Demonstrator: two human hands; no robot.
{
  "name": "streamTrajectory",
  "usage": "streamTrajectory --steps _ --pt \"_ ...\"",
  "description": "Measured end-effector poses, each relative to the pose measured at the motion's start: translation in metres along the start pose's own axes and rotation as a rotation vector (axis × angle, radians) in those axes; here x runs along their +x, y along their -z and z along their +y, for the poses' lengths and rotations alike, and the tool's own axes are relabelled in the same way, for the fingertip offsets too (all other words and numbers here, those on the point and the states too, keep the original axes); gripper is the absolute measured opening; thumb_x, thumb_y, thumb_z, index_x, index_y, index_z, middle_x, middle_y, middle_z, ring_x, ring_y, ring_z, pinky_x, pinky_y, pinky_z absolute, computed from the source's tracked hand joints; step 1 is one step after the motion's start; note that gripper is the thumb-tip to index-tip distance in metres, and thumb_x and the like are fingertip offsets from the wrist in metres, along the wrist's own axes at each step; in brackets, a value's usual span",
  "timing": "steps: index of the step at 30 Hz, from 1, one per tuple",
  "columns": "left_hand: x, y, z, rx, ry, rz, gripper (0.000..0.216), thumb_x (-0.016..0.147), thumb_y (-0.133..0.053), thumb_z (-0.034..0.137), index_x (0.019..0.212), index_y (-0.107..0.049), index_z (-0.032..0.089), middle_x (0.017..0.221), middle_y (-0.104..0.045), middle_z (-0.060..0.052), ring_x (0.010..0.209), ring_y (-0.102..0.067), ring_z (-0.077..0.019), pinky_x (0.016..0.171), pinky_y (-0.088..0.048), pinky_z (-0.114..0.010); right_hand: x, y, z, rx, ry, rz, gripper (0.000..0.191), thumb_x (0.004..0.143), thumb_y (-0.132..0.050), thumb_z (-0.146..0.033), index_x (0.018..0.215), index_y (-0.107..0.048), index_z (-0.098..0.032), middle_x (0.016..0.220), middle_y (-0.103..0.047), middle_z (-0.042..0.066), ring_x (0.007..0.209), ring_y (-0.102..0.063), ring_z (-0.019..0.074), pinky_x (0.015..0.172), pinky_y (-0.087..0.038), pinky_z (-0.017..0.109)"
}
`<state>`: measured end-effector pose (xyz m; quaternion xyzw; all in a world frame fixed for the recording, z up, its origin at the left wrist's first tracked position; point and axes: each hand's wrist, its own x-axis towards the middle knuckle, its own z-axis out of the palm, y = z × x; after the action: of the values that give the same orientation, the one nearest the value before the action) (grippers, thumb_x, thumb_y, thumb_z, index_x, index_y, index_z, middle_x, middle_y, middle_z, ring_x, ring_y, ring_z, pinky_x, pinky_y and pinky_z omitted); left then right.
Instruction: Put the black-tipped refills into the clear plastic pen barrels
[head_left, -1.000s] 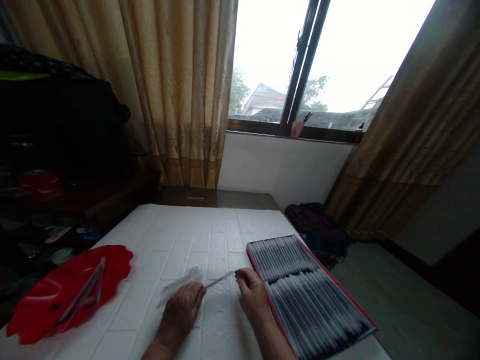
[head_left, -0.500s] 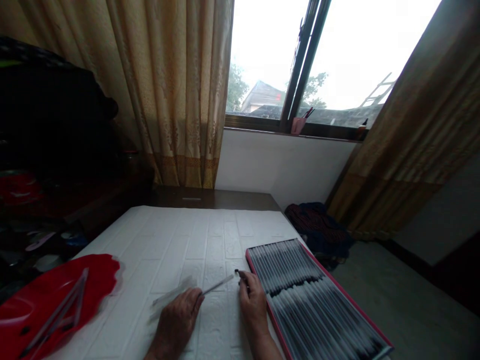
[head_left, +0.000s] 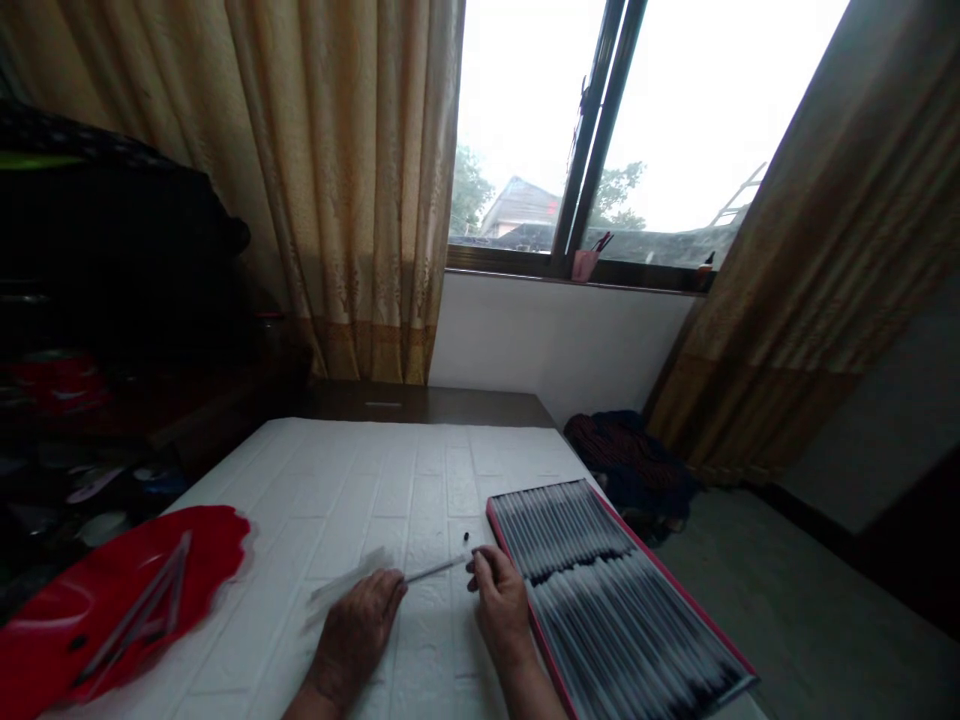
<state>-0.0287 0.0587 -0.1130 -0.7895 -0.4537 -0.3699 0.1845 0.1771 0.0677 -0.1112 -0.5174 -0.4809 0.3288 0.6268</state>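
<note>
My left hand is closed on a thin, clear pen barrel that points right. Beside and partly behind that hand lie several clear plastic strips or tubes, blurred. My right hand is curled at the barrel's far end, its fingertips pinched together. Whatever those fingers hold is too small to make out. A small black cap-like piece is on the white table just beyond the fingertips. Right of my right hand is a red-edged box packed with two rows of clear and black pens.
At the left, a red scalloped plate carries a few clear tubes and dark bits. A white brick-patterned cover lies over the table. Dark clutter stands beyond the left edge, and dark cloth is heaped beyond the right.
The black piece, earlier at my right fingertips, now lies apart from them on the table. My right hand has come to the barrel's end. The view has shifted slightly.
</note>
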Motion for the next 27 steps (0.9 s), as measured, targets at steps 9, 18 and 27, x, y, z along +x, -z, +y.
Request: streamTrajectory --steps 9,18,27 --pt "-0.003 -0.006 -0.007 0.068 0.056 0.009 0.033 0.097 -0.031 0.038 0.092 -0.058 0.021 0.082 -0.072 -0.002 0.075 -0.07 -0.0151 0.066 -0.055 -0.024 0.011 0.021 -0.04 0.174 -0.007 0.297 0.031 0.083 -0.052 -0.049 0.089 -0.049 -0.019 0.054 -0.064 -0.003 0.039 -0.054 0.0113 0.037 -0.039 0.019" --pt "-0.006 -0.01 -0.01 0.09 0.125 0.039 0.038 0.098 -0.025 0.041 0.095 -0.056 0.02 0.084 -0.072 -0.004 0.074 -0.071 -0.0156 0.064 -0.056 -0.024 -0.018 0.025 -0.032 0.108 -0.057 0.197 0.031 0.077 -0.059 -0.046 0.086 -0.057 -0.017 0.078 -0.075 0.012 0.058 -0.068 0.0194 0.042 -0.05 0.024" --pt "-0.005 -0.009 -0.009 0.077 0.188 0.038 0.031 0.099 -0.023 0.038 0.101 -0.048 0.02 0.078 -0.072 -0.003 0.059 -0.07 -0.0152 0.054 -0.053 -0.023 -0.039 0.021 -0.011 0.002 -0.061 0.205 0.03 0.079 -0.056 -0.046 0.087 -0.061 -0.017 0.083 -0.076 0.012 0.063 -0.07 0.0211 0.046 -0.053 0.025"
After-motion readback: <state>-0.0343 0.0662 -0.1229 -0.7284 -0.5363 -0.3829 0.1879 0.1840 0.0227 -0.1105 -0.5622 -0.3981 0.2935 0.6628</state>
